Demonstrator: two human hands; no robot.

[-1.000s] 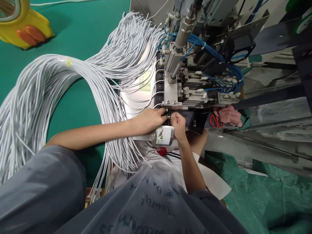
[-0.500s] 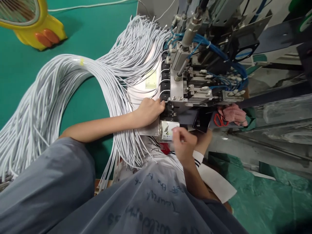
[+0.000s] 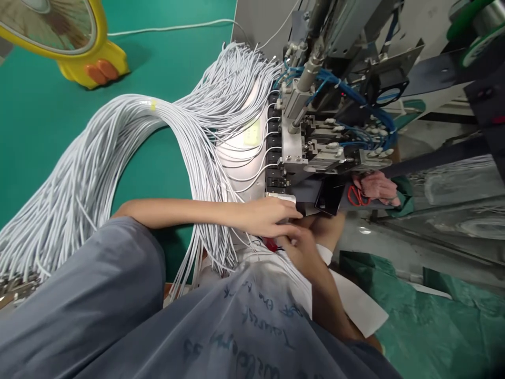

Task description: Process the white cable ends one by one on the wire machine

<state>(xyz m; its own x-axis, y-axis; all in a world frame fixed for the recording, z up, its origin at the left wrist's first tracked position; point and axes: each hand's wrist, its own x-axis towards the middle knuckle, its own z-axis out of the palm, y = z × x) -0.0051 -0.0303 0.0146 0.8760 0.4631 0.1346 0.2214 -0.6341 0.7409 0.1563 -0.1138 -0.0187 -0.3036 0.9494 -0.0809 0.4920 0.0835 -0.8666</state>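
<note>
My left hand reaches across over the near end of the white cables, its fingers stretched out and apart. Its lower fingertips meet my right hand, whose fingers are curled into a pinch. What the right fingers hold, if anything, is hidden. A clamping machine stands just beyond, with a row of black slots along its left side. Several white cables run into these slots. The card below the row is mostly covered by my left hand.
A yellow fan stands on the green mat at far left. Right of the machine lie a dark phone, red-handled scissors and a pink cloth. Blue air tubes loop over the machine.
My left hand has left the slot row and come down and right to my right hand, its fingers opening out. Another cable now curves into the slot where it was. The view has shifted slightly.
</note>
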